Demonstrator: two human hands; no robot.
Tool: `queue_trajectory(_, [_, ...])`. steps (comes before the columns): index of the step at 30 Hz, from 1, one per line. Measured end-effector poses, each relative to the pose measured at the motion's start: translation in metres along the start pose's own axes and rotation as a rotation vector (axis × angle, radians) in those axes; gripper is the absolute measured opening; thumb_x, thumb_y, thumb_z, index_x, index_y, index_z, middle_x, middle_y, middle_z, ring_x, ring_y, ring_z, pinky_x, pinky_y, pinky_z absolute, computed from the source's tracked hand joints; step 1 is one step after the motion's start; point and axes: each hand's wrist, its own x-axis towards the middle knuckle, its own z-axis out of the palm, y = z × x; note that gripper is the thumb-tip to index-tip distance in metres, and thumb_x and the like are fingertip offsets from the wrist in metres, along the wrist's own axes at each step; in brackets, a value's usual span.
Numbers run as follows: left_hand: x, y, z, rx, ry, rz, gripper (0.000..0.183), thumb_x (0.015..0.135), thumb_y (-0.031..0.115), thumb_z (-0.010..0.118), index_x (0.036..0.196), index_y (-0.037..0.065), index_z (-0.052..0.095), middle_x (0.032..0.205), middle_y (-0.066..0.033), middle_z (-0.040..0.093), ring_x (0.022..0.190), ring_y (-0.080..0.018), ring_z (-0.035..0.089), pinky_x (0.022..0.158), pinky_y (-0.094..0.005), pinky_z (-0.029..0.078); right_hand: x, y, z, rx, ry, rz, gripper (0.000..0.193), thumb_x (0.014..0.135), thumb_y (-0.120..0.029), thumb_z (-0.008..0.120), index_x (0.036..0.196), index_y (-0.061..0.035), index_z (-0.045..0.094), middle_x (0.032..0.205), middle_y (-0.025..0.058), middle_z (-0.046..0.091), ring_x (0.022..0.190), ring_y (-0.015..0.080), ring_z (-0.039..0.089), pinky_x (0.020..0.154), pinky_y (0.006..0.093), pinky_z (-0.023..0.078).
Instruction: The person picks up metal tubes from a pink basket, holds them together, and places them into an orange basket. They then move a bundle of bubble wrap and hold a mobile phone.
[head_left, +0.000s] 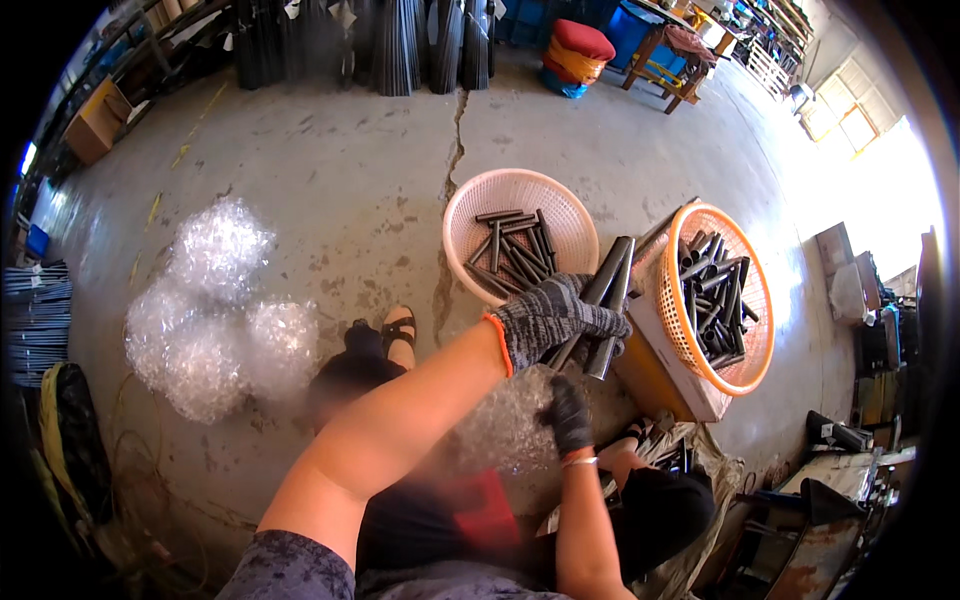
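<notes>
My left hand (550, 315), in a grey knit glove with an orange cuff, is closed around a few dark tapered tubes (612, 285). They slant up between two baskets. Lower down, my right hand (570, 418), in a dark glove, is beside crumpled clear plastic (500, 425); its fingers are blurred, and whether they hold anything is hidden. Past my left hand, a pale pink basket (462, 205) has several dark tubes lying in it. To the right, an orange-rimmed basket (764, 310) with more dark tubes leans tilted on a cardboard box (655, 365).
Shiny balls of clear plastic (205, 310) lie on the concrete floor to the left. Bundles of long dark rods (400, 50) stand at the back. A red-topped stool (578, 50) is farther off. Metal parts and a bench (840, 470) occupy the right side.
</notes>
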Motion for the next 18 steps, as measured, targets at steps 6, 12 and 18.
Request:
queue_trajectory(6, [0.007, -0.005, 0.014, 0.012, -0.054, 0.038, 0.029, 0.075, 0.015, 0.073, 0.097, -0.002, 0.062, 0.085, -0.0086, 0.066, 0.075, -0.0155, 0.063, 0.070, -0.0264, 0.051, 0.011, -0.135, 0.004, 0.350, -0.356, -0.490, 0.042, 0.088, -0.027, 0.055, 0.123, -0.0057, 0.046, 0.110, 0.0110, 0.056, 0.099, 0.0224, 0.055, 0.084, 0.0374, 0.046])
queue_trajectory(12, [0.000, -0.006, 0.008, 0.135, -0.019, -0.049, 0.029, 0.074, 0.017, 0.073, 0.093, -0.001, 0.062, 0.081, -0.0089, 0.066, 0.071, -0.0162, 0.063, 0.067, -0.0274, 0.051, 0.041, -0.045, 0.022, -0.031, 0.034, -0.488, 0.030, 0.074, -0.007, 0.060, 0.103, -0.0047, 0.055, 0.087, 0.0118, 0.057, 0.077, 0.0265, 0.057, 0.068, 0.0336, 0.048])
queue_trajectory(18, [0.001, 0.005, 0.008, -0.012, -0.073, -0.028, 0.029, 0.076, 0.012, 0.072, 0.099, 0.000, 0.058, 0.082, -0.0108, 0.065, 0.070, -0.0190, 0.064, 0.061, -0.0282, 0.053, -0.053, 0.175, -0.057, -1.820, -0.619, 0.116, 0.043, 0.077, -0.021, 0.058, 0.118, -0.0101, 0.056, 0.127, 0.0167, 0.051, 0.117, 0.0313, 0.050, 0.098, 0.0378, 0.041])
